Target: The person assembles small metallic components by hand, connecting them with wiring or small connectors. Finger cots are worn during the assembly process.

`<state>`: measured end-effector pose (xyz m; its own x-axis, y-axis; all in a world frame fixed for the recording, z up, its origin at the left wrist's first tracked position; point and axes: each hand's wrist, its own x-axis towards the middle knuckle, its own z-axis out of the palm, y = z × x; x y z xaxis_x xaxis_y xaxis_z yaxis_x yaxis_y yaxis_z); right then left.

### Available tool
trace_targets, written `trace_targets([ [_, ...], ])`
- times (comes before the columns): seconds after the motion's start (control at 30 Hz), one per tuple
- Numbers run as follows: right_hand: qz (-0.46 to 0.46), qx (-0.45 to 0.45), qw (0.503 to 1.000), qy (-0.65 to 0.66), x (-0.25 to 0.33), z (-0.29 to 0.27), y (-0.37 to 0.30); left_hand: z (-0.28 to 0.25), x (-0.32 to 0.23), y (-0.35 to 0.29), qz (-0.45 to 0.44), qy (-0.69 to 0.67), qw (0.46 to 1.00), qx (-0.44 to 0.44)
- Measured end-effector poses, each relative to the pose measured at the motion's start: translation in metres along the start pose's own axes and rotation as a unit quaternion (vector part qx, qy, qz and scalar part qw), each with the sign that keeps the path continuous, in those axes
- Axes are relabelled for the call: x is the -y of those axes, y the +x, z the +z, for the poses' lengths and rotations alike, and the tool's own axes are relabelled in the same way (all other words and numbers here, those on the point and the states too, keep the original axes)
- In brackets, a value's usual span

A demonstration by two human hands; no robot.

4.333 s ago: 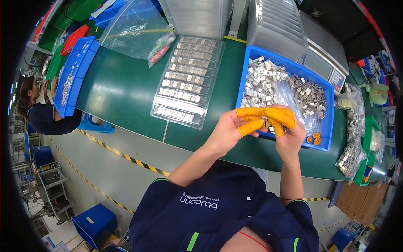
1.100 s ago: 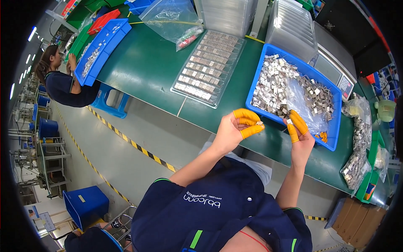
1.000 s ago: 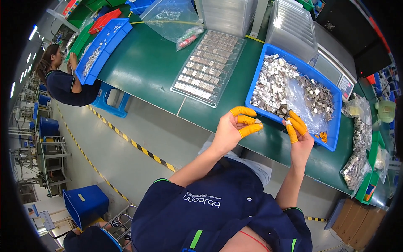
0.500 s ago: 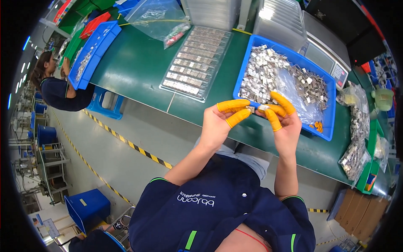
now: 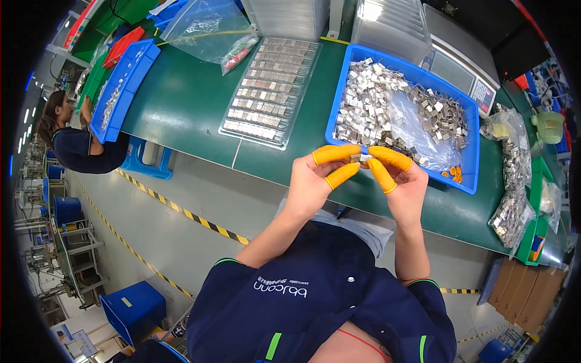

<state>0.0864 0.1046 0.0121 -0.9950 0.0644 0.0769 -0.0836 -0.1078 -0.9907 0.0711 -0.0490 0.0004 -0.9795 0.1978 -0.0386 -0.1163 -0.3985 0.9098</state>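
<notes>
by one bin (image 5: pixel 475 145) | left hand (image 5: pixel 308 183), right hand (image 5: pixel 409 189) | two metal parts (image 5: pixel 364 158) pinched

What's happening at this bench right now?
A person in orange finger covers holds small metal parts between the fingertips of the left hand and right hand, at the near edge of a blue bin heaped with loose pieces. To the left, a clear tray carrying rows of pieces lies on the green table. Farther left is a co-worker.
</notes>
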Motion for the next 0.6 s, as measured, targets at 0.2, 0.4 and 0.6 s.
trace_targets([
  [0.2,0.003,-0.009,1.000,-0.001,-0.004,-0.001,0.004,-0.003,0.002,0.005,0.016,0.041,0.999,-0.010],
  [0.4,-0.074,-0.028,0.995,-0.065,-0.007,-0.001,0.011,-0.005,-0.004,0.018,-0.013,-0.014,0.997,-0.071],
  [0.6,-0.137,0.034,0.979,-0.144,-0.012,0.004,0.018,-0.007,0.007,0.022,0.013,0.013,0.999,-0.049],
])
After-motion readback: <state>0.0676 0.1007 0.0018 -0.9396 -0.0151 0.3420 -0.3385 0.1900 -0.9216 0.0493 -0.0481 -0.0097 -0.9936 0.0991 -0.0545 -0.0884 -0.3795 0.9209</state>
